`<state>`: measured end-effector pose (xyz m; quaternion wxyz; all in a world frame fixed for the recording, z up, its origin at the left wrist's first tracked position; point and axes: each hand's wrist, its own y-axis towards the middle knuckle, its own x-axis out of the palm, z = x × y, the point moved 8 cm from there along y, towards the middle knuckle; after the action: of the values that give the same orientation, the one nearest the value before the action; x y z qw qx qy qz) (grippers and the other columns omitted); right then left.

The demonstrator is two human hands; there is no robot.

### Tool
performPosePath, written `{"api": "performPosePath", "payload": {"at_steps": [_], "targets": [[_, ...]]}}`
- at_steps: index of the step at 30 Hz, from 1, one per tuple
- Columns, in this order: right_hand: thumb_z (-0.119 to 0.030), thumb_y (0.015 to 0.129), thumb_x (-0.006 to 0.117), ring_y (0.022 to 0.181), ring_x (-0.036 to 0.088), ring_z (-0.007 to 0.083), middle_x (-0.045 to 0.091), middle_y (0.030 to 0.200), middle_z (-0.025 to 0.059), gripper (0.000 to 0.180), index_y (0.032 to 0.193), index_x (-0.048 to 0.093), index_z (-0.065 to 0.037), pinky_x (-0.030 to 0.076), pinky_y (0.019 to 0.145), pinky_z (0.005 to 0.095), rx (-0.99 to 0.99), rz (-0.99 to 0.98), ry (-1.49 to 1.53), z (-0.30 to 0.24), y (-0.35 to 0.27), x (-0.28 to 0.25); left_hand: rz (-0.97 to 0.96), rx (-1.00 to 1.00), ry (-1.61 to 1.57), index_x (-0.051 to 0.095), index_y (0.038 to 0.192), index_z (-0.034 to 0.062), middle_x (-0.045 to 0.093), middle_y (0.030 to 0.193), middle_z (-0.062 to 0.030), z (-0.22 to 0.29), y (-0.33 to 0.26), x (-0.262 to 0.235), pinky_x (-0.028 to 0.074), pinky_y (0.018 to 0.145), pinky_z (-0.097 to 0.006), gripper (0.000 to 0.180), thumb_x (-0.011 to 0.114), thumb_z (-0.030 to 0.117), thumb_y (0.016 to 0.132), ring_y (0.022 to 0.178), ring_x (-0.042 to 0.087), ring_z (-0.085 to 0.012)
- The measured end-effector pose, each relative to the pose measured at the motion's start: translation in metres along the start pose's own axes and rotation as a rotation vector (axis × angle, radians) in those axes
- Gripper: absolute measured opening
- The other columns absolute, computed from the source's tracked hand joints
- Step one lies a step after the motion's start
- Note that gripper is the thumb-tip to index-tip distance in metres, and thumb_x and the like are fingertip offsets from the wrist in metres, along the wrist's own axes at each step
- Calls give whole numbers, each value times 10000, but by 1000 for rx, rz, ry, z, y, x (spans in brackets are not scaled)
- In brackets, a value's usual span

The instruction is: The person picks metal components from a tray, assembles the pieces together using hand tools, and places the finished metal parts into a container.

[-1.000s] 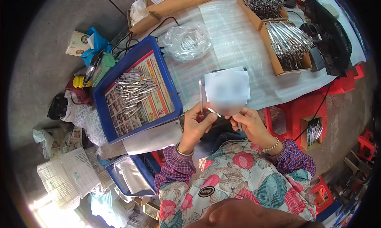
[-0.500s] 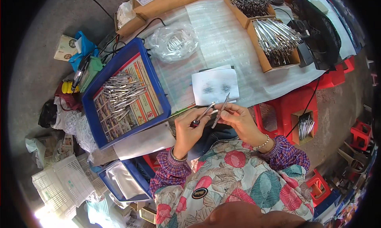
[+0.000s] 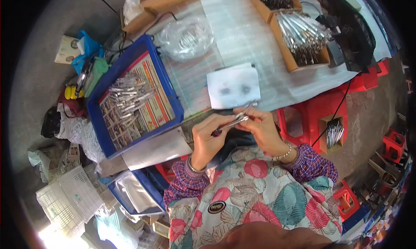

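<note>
Both of my hands meet just in front of the near edge of the work table. My left hand [image 3: 209, 134] is closed round a slim dark-handled tool [image 3: 216, 132] with a silver shaft that points toward my right hand. In the fingers of my right hand [image 3: 262, 128] is a slim silver metal tool [image 3: 250, 105], its pointed end rising toward the paper. The two tools cross or touch between my fingertips; exact contact is hidden. Just beyond lies a white paper stack [image 3: 234, 75] with two dark grey smudges on it.
On the left, a blue tray [image 3: 177, 99] holds a heap of slim silver tools [image 3: 130, 95] over printed paper. Cardboard boxes [image 3: 299, 67] of similar tools stand at the far right. A clear plastic bag [image 3: 186, 38] lies behind the tray. Red stools [image 3: 303, 114] stand beside the table.
My hands have drawn closer together, and the dark-handled tool now reaches to the silver one. The silver tool's position between my fingers has shifted. The view has also moved slightly.
</note>
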<state>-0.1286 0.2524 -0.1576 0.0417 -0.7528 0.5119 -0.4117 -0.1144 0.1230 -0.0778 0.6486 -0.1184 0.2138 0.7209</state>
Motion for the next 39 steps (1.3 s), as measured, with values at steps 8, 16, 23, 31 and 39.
{"api": "performPosePath", "payload": {"at_steps": [8, 16, 23, 31, 39], "targets": [[-37, 868, 609, 885, 606, 103, 614, 1122, 70, 151, 999, 653, 25, 523, 785, 235, -40, -12, 49, -9, 8, -4, -8, 62, 16, 650, 1007, 12, 644, 838, -109, 3, -2, 9, 493, 557, -253, 303, 681, -77, 719, 679, 653, -199], [-25, 860, 604, 796, 618, 140, 655, 929, 66, 205, 1059, 653, -13, 503, 710, 247, -209, -236, -574, -25, -1, 12, 51, -113, 53, 685, 891, 28, 596, 693, -57, -19, -2, -17, 399, 521, -220, 178, 690, -48, 730, 576, 518, -108], [-52, 713, 687, 924, 593, 228, 632, 939, 37, 245, 956, 661, -60, 488, 784, 374, -1134, -86, -1401, -89, -33, 51, 11, -99, 47, 680, 884, 19, 589, 686, -53, -24, -1, -13, 388, 523, -223, 196, 680, -73, 710, 578, 506, -103], [-80, 720, 684, 926, 579, 244, 618, 883, 28, 163, 877, 641, -67, 460, 794, 387, -1101, -27, -1389, -88, -11, 37, 8, -25, 48, 651, 855, 14, 621, 769, -47, -14, 18, -7, 419, 549, -220, 203, 678, -96, 686, 618, 546, -107], [-60, 669, 680, 913, 569, 235, 607, 910, 15, 169, 833, 641, -71, 456, 787, 372, -1210, 153, -1426, -98, 19, 26, -80, -102, -590, 548, 980, 15, 605, 998, -138, -6, 55, -20, 468, 839, -338, 126, 579, 116, 912, 933, 581, -212]]}}
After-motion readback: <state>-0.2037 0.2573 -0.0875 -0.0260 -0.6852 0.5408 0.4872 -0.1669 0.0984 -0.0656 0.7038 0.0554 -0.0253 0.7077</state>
